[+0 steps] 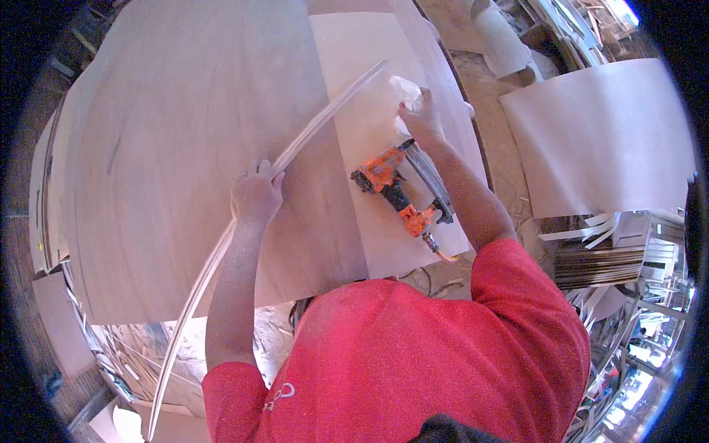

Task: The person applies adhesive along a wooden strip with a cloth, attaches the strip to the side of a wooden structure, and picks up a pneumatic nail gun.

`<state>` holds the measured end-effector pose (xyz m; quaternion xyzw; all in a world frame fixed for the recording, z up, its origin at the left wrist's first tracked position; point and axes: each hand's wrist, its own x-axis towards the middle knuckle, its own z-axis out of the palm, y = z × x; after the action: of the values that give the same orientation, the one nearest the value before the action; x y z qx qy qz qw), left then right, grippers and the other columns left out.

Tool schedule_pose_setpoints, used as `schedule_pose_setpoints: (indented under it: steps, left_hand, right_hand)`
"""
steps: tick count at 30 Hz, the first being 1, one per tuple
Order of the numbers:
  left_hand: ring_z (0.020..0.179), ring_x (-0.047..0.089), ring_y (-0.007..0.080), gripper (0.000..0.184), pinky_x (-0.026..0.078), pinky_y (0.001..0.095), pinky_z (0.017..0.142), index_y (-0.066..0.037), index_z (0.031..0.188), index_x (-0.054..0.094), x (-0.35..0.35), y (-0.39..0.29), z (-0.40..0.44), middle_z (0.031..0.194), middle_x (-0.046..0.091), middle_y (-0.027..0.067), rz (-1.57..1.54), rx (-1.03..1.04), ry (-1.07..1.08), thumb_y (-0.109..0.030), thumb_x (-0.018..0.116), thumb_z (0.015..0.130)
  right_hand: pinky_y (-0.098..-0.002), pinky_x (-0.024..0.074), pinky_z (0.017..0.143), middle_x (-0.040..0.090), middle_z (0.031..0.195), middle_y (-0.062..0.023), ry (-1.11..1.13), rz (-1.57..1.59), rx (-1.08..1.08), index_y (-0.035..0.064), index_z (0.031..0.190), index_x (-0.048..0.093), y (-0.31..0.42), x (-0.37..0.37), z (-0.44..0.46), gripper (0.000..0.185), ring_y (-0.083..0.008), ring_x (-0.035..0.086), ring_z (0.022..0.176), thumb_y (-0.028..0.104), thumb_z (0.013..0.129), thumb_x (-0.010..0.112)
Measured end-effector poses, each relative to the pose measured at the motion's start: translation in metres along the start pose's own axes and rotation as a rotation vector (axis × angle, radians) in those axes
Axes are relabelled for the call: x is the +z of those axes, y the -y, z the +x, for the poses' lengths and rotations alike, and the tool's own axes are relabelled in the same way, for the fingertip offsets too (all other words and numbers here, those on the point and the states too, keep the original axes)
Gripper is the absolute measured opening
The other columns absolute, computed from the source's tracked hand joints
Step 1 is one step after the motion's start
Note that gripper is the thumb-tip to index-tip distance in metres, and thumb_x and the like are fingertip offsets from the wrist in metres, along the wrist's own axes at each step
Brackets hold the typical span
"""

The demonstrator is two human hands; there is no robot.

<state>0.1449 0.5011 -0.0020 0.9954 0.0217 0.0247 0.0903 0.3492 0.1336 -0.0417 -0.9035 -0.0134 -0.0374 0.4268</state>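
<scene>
My left hand (256, 196) is closed around a long, thin bundle of pale wooden strips (325, 114). The bundle runs diagonally over the plywood sheets and hangs past their near edge at the lower left. Toward the far right side of the sheets, my right hand (423, 119) grips a crumpled white piece (405, 90) that looks like thin plastic or paper. An orange and black nail gun (399, 195) lies on the paler sheet below that hand, beside my right forearm, with a hose fitting at its near end.
Large plywood sheets (177, 148) form the work surface, a darker one beside a paler one. To the right stand a curved pale sheet (602, 140) and a stack of thin boards (598, 267). Wood scraps (140, 354) litter the floor at lower left.
</scene>
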Motion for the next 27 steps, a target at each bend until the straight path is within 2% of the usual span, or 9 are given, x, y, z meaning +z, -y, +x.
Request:
schedule_pose_setpoints:
  steps: [1, 3, 6, 10, 13, 16, 20, 23, 27]
  left_hand:
    - [0.092, 0.071, 0.0415, 0.035, 0.058, 0.0549, 0.075, -0.007, 0.114, 0.060, -0.003, -0.002, -0.001, 0.104, 0.070, 0.0183, 0.023, -0.018, 0.015, -0.039, 0.060, 0.099]
    - [0.089, 0.071, 0.0417, 0.035, 0.058, 0.0552, 0.073, -0.007, 0.112, 0.059, -0.008, -0.006, -0.001, 0.102, 0.071, 0.0179, 0.048, -0.041, 0.025, -0.039, 0.061, 0.098]
    - [0.092, 0.069, 0.0390, 0.030, 0.057, 0.0512, 0.076, -0.007, 0.108, 0.060, -0.009, -0.008, -0.001, 0.106, 0.067, 0.0146, 0.038, -0.070, 0.069, -0.035, 0.063, 0.098]
    - [0.093, 0.070, 0.0383, 0.029, 0.058, 0.0507, 0.078, -0.007, 0.108, 0.060, -0.002, -0.003, -0.001, 0.105, 0.067, 0.0150, 0.031, -0.023, 0.025, -0.035, 0.063, 0.098]
    - [0.094, 0.070, 0.0379, 0.029, 0.058, 0.0503, 0.079, -0.007, 0.107, 0.060, -0.001, -0.003, -0.002, 0.106, 0.067, 0.0155, 0.013, -0.056, 0.047, -0.035, 0.064, 0.097]
    - [0.095, 0.070, 0.0378, 0.029, 0.058, 0.0506, 0.080, -0.007, 0.104, 0.059, -0.002, -0.003, -0.001, 0.106, 0.067, 0.0159, -0.014, -0.072, 0.055, -0.034, 0.065, 0.097]
    - [0.096, 0.070, 0.0379, 0.027, 0.057, 0.0509, 0.081, -0.008, 0.101, 0.058, 0.000, -0.002, -0.002, 0.106, 0.068, 0.0160, -0.038, -0.059, 0.034, -0.034, 0.065, 0.097]
    - [0.097, 0.070, 0.0382, 0.027, 0.057, 0.0508, 0.082, -0.009, 0.102, 0.058, -0.004, -0.003, -0.001, 0.105, 0.068, 0.0161, -0.055, -0.067, 0.049, -0.034, 0.064, 0.097]
    - [0.097, 0.069, 0.0388, 0.028, 0.056, 0.0511, 0.083, -0.008, 0.102, 0.058, -0.007, -0.006, -0.001, 0.106, 0.068, 0.0166, -0.051, -0.107, 0.084, -0.035, 0.063, 0.098]
  right_hand:
    - [-0.0376, 0.0561, 0.088, 0.066, 0.120, -0.0189, -0.005, 0.002, -0.006, 0.0003, 0.147, 0.033, 0.002, -0.003, 0.003, 0.083, -0.0313, 0.067, 0.106, 0.019, 0.082, 0.082]
    - [-0.0348, 0.0577, 0.079, 0.071, 0.115, -0.0178, -0.018, 0.605, -0.033, 0.0011, 0.146, 0.034, 0.004, -0.006, 0.009, 0.068, -0.0278, 0.071, 0.096, 0.011, 0.090, 0.071]
    - [-0.0317, 0.0570, 0.077, 0.070, 0.117, -0.0180, 0.136, 0.798, 0.055, 0.0017, 0.146, 0.032, 0.040, -0.039, 0.008, 0.063, -0.0232, 0.071, 0.098, 0.006, 0.093, 0.067]
    - [-0.0364, 0.0561, 0.077, 0.069, 0.115, -0.0145, 0.108, 0.414, 0.015, -0.0009, 0.138, 0.050, 0.051, -0.057, 0.026, 0.067, -0.0213, 0.067, 0.099, 0.028, 0.086, 0.082]
    - [-0.0340, 0.0542, 0.070, 0.072, 0.105, -0.0080, -0.006, 0.336, 0.010, 0.0025, 0.127, 0.064, 0.070, -0.053, 0.019, 0.057, -0.0160, 0.067, 0.080, 0.027, 0.082, 0.088]
    - [-0.0335, 0.0528, 0.071, 0.072, 0.096, -0.0062, -0.013, 0.118, 0.066, 0.0014, 0.120, 0.070, 0.080, -0.052, 0.016, 0.057, -0.0153, 0.066, 0.081, 0.034, 0.078, 0.090]
    - [-0.0336, 0.0515, 0.069, 0.071, 0.092, -0.0046, -0.048, 0.154, -0.029, 0.0005, 0.115, 0.073, 0.081, -0.041, 0.019, 0.053, -0.0141, 0.064, 0.080, 0.036, 0.079, 0.089]
    - [-0.0328, 0.0520, 0.071, 0.072, 0.096, -0.0039, -0.022, 0.178, 0.069, 0.0007, 0.118, 0.073, 0.098, -0.043, 0.011, 0.055, -0.0156, 0.065, 0.081, 0.036, 0.080, 0.088]
    - [-0.0347, 0.0525, 0.077, 0.070, 0.107, -0.0053, 0.138, 0.313, 0.029, 0.0018, 0.126, 0.069, 0.093, -0.048, 0.014, 0.064, -0.0173, 0.065, 0.090, 0.050, 0.085, 0.081]
